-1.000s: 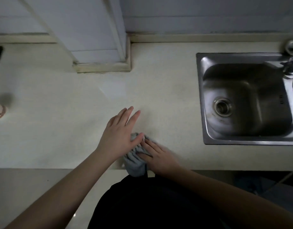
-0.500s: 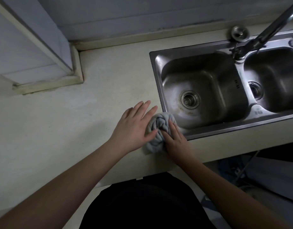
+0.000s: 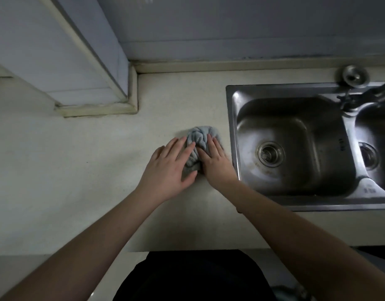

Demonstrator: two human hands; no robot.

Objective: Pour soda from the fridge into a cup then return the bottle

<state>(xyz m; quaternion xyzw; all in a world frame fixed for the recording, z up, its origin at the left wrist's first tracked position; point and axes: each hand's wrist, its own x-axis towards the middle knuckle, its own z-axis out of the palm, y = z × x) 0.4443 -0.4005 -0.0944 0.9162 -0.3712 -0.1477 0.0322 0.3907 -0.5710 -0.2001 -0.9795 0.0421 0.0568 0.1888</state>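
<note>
While unreadable, stamped sink (image 3: 232,131) marking (image 3: 341,144).

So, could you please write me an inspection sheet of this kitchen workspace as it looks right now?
Surface: pale counter, bare left of the hands.
Job's things: nothing seen; no bottle, cup or fridge in view.
Clutter: bunched grey cloth on the counter, just left of the sink.
Grips: left hand and right hand both lie flat on the cloth, fingers straight.
Cables: nothing seen.
Surroundings: steel double sink, no dishes in it; tap at the divider; round metal fitting behind; white boxed column at the back left.
</note>
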